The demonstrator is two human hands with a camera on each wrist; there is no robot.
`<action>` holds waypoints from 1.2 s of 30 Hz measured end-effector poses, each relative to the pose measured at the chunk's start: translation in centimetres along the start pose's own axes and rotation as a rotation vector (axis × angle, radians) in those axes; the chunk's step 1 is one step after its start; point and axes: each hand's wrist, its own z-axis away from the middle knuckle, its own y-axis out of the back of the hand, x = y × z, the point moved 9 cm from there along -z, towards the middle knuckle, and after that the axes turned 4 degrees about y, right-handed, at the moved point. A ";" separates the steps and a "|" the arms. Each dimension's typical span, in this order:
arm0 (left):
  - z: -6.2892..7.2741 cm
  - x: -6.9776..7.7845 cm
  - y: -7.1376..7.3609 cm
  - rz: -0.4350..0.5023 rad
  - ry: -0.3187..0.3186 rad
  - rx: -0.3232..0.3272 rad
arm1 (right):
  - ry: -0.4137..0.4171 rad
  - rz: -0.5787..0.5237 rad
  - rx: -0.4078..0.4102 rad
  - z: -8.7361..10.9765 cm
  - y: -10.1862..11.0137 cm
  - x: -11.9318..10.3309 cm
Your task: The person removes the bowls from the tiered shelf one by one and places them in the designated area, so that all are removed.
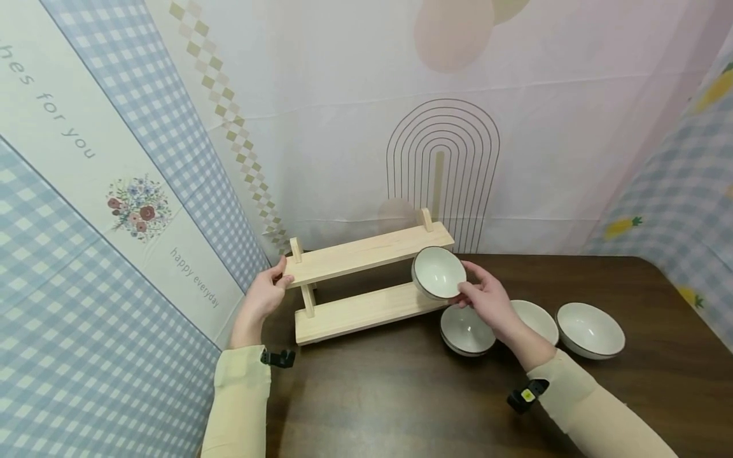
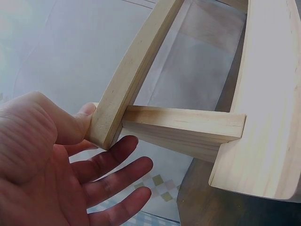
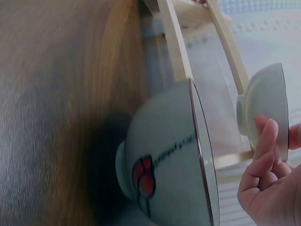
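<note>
A two-tier wooden shelf (image 1: 355,254) stands at the back of the table. My left hand (image 1: 268,291) pinches the left end of its upper board between thumb and forefinger, the other fingers spread below, as the left wrist view shows. In my right hand (image 1: 487,299) is a white bowl (image 1: 438,273) with a dark rim, thumb at the rim and fingers against its outside. This bowl is tilted toward me, by the right end of the upper board. Below it on the table sits another bowl (image 1: 467,332), seemingly stacked; in the right wrist view a bowl (image 3: 164,155) shows a red painted motif.
Two more white bowls stand to the right on the dark table (image 1: 378,394): one bowl (image 1: 535,321) partly behind my right forearm, another bowl (image 1: 591,331) beside it. Printed cloth (image 1: 321,127) hangs behind the table, and checked cloth (image 1: 103,254) along the left.
</note>
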 end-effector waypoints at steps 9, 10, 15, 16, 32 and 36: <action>-0.1 -0.1 0.2 -0.004 -0.008 0.001 | -0.007 0.057 0.051 0.4 3.3 0.5; -0.2 -0.1 0.2 -0.005 -0.009 0.003 | -0.004 0.070 0.055 0.5 3.7 0.6; -0.2 0.2 0.2 -0.013 -0.014 0.001 | 0.023 0.098 0.079 1.3 6.3 1.0; -0.2 0.1 0.2 -0.013 -0.012 0.000 | 0.031 0.099 0.087 1.5 6.8 1.1; 0.0 -0.1 0.3 -0.030 -0.017 -0.010 | -0.023 0.165 0.233 6.1 15.6 4.6; 0.0 -0.2 0.2 -0.037 -0.019 -0.011 | -0.051 0.179 0.265 7.4 17.3 5.2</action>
